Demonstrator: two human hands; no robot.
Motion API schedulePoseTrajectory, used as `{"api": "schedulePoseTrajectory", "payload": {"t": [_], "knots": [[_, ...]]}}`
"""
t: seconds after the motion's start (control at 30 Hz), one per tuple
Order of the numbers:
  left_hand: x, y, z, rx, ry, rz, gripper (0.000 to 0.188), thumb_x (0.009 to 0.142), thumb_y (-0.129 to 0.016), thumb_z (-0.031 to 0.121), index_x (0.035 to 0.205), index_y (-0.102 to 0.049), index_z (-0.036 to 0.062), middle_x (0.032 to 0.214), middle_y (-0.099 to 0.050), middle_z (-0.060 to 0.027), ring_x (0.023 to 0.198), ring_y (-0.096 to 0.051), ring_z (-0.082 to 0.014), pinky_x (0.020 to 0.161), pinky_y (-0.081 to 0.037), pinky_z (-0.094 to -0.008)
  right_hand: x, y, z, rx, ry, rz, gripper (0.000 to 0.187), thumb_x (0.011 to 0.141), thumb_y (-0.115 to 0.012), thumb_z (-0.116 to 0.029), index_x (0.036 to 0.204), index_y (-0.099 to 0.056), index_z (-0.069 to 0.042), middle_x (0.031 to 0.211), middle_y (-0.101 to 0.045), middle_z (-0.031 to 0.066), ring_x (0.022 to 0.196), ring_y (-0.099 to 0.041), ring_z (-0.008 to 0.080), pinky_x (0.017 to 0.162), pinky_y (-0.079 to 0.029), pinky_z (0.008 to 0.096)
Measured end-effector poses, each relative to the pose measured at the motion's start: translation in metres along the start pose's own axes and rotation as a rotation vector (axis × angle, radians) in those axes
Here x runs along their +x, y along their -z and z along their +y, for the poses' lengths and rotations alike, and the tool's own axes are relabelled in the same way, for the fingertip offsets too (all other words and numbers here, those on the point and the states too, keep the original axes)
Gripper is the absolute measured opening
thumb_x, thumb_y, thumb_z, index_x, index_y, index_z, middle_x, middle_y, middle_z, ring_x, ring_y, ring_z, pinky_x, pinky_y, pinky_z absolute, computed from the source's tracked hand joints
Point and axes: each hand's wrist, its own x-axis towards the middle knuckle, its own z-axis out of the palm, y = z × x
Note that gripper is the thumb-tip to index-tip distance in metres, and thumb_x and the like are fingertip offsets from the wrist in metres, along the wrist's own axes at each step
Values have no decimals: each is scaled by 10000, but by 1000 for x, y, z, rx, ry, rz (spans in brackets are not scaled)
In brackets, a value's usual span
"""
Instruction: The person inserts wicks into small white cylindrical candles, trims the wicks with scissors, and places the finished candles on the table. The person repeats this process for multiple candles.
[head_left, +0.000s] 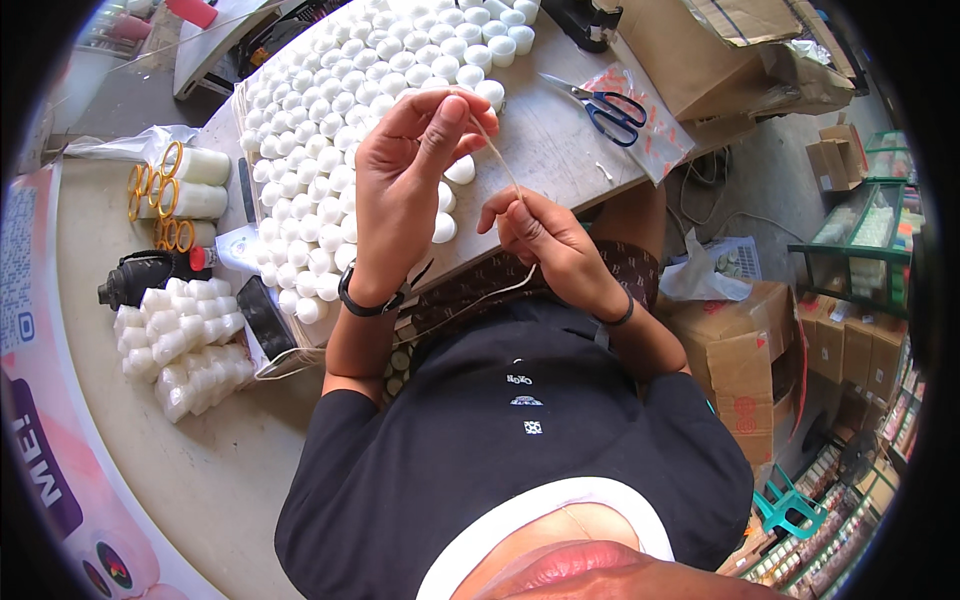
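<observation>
Big spread of white capped bottles fills the table toward eleven o'clock, above it the left hand pinching a thin string at twelve, right hand pinching it at three, blue-handled scissors at one.

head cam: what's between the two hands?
In the head view, a thin pale string runs taut from the left hand to the right hand; behind it, white capped bottles on the table.

Scissors right of caps (both on table)
</observation>
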Motion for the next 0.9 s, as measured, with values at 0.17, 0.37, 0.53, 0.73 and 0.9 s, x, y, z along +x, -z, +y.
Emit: {"api": "schedulePoseTrajectory", "payload": {"t": [0.17, 0.37, 0.53, 0.73, 0.9], "knots": [[-4, 0, -13, -28, 22, -25, 240, 1010, -608, 231, 1058, -682, 7, 959, -676, -19, 882, -598, -77, 834, -471, -222, 0, 11, -4, 13, 98, 85, 220, 1019, -591, -229, 1108, -602, -28, 823, -543, -57, 719, -455, 22, 668, -378, 158], [-4, 2, -14, 51, 39, -242, 170, 962, -662, 170, 918, -702, 11, 1011, -672, -31, 959, -587, -137, 859, -473, -298, 6, 30, -15, -95, 192, 235, 153, 970, -663, -129, 1049, -656, 2, 879, -655, -8, 788, -577, 33, 705, -473, 178], [-3, -3, -18, 933, -353, -216, 103, 786, -774, 62, 866, -713, 38, 1047, -689, -66, 988, -619, -247, 840, -500, -360, 4, 27, -24, -319, 345, 442, 142, 960, -667, -92, 1038, -667, 27, 849, -693, 24, 800, -618, 43, 714, -495, 173], [-5, -19, -36, 1041, -784, 53, 234, 705, -811, 21, 928, -763, 71, 923, -715, -24, 891, -647, -204, 766, -532, -311, 0, 8, -24, -109, 379, 480, 194, 1012, -600, -182, 1054, -670, -6, 647, -532, -45, 552, -390, 2, 503, -284, 176], [-7, -23, -43, 1053, -839, 71, 304, 688, -817, 18, 984, -778, 77, 910, -723, -26, 895, -655, -193, 758, -541, -301, 3, 8, -17, -73, 333, 514, 163, 978, -647, -119, 1076, -671, 9, 650, -602, -14, 541, -497, 19, 491, -359, 180]]}}
